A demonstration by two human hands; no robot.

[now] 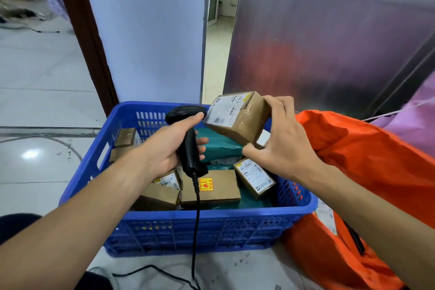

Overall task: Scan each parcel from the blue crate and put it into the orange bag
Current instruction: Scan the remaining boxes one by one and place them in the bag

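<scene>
The left hand (169, 146) grips the handle of a black barcode scanner (188, 150), fingers wrapped round it and thumb lying along the top of its head. The head points right, toward the white shipping label on a brown cardboard parcel (237, 115). The right hand (284, 139) holds that parcel tilted above the far right part of the blue crate (211, 216), thumb under its near lower corner and fingers curled over its far upper edge. Scanner head and label sit just beside each other; I cannot tell whether they touch.

The scanner's black cable (196, 231) hangs down from the handle, crosses the crate's near rim and trails onto the tiled floor (35, 101).

Inside the crate lie more parcels. A flat carton with an orange and yellow fragile sticker (211, 188) sits near the middle. A small box with a white label (255, 180) leans just right of it, and a teal plastic mailer (219, 146) lies farther back beneath the held parcel. More brown boxes (126, 138) sit along the left side, partly hidden by the left forearm.

The orange bag (367, 160) stands against the crate's right side, its mouth open toward the right hand. A white printed tag (326, 218) shows on its near face. Behind crate and bag stands a brushed metal panel (329, 42).
</scene>
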